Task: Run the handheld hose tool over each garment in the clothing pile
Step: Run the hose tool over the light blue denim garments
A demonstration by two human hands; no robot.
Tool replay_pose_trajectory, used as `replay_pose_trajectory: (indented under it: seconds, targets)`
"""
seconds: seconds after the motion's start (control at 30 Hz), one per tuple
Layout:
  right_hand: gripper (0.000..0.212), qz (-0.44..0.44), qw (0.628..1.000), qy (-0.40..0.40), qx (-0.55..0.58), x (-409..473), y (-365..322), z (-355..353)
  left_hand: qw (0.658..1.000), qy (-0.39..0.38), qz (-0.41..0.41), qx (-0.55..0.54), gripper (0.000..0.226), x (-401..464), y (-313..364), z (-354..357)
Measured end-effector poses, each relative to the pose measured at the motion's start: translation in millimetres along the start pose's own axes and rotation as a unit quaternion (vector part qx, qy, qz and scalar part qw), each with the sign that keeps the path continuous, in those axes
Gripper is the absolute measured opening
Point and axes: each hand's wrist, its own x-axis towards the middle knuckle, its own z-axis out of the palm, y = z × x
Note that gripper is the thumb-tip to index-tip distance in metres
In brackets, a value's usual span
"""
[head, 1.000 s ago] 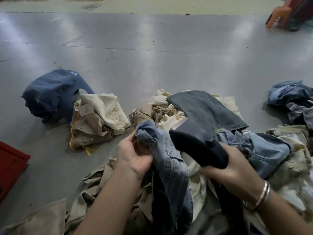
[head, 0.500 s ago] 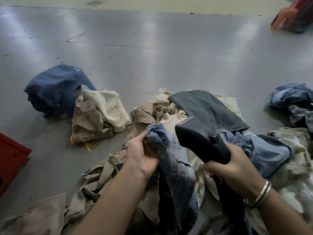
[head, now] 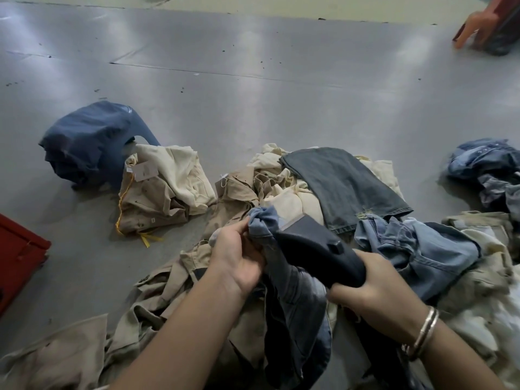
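Observation:
My left hand (head: 239,257) grips the bunched top of a blue denim garment (head: 295,305) that hangs down between my arms. My right hand (head: 371,288) holds the dark handheld hose tool (head: 315,246) by its handle, with its flat head lying against the denim just right of my left fingers. The clothing pile (head: 281,192) of beige, cream and denim garments spreads across the grey floor under and around both hands. A dark grey jeans leg (head: 343,190) lies on top of the pile behind the tool. The hose itself is hidden.
Two garments lie apart at the left: a navy one (head: 90,142) and a folded beige one with a tag (head: 160,187). A red crate (head: 17,257) sits at the left edge. More denim (head: 489,170) lies at the right. An orange object (head: 489,26) stands far right.
The tool's head has dropped lower and left, onto the denim beside my left hand. My left hand still grips the same garment, shifted a little right.

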Motion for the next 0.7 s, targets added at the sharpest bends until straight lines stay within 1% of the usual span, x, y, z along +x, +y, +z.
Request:
replay_pose_trajectory:
  seconds: [0.03,0.1,0.17,0.23,0.3,0.33,0.37,0.43,0.47,0.5,0.57,0.63,0.67,0.7]
  targets:
    - [0.018,-0.005,1.000,0.008,-0.030,1,0,2,1.000,0.000,-0.007,0.014,0.031,0,-2,0]
    - [0.019,-0.008,0.996,0.064,-0.054,3,1,1,0.999,0.015,-0.008,0.031,0.023,-1,-4,2]
    - [0.022,0.000,0.994,0.108,-0.017,5,2,-5,0.999,0.031,-0.006,0.038,0.020,0,-5,3]
    - [0.019,0.004,0.996,0.088,-0.012,2,1,-7,0.999,0.035,-0.006,0.038,0.021,0,-4,2]
    - [0.012,-0.006,0.997,0.043,-0.060,-3,1,1,0.999,0.029,-0.010,0.044,0.022,0,-5,2]
    - [0.011,-0.009,0.996,0.039,-0.080,-3,1,6,0.998,0.024,-0.014,0.049,0.022,-1,-5,2]
    - [0.012,-0.009,0.995,0.055,-0.085,-1,2,9,0.998,0.021,-0.017,0.050,0.023,-1,-5,2]
    - [0.020,0.005,0.992,0.120,-0.030,6,5,9,0.998,0.019,-0.016,0.050,0.024,-4,-5,4]
    - [0.020,0.014,0.989,0.143,0.026,9,6,7,0.998,0.012,-0.016,0.056,0.024,-6,-6,4]
    - [0.021,0.018,0.984,0.148,0.094,12,6,4,0.998,0.000,-0.021,0.066,0.024,-8,-6,4]
    - [0.028,0.029,0.971,0.109,0.211,12,8,1,0.994,-0.034,-0.044,0.091,0.023,-12,-8,4]
    - [0.021,0.035,0.966,0.055,0.250,10,7,8,0.990,-0.072,-0.076,0.090,0.023,-15,-12,2]
    - [0.018,0.028,0.966,0.029,0.255,10,6,14,0.990,-0.083,-0.084,0.072,0.019,-15,-15,1]
    - [0.021,0.020,0.965,0.013,0.261,10,6,19,0.992,-0.085,-0.083,0.049,0.015,-14,-18,0]
